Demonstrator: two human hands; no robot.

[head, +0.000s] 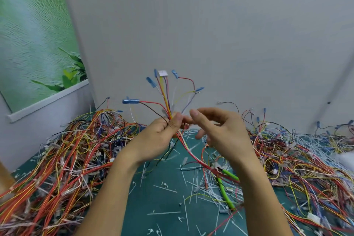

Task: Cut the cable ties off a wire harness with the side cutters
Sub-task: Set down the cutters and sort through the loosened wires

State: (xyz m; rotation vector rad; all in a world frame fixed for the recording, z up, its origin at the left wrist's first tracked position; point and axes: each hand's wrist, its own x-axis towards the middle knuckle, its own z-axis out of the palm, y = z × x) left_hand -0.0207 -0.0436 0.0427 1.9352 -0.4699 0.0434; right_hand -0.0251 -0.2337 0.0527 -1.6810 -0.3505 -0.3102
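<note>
Harness in left hand; right forearm partly hides side cutters.

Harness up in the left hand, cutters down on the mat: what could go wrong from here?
The side cutters lie among cut ties, crossed by the harness's red wires, below the right forearm: grabbing them may snag wires. The left hand grips one spot, so splayed leads may catch the piles.

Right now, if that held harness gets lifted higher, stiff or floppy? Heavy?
Probably floppy: below the left hand the harness droops onto the mat. The short ends above fan out and stand up, so slightly springy there. Likely light: thin wires, small connectors, one-hand grip.
</note>
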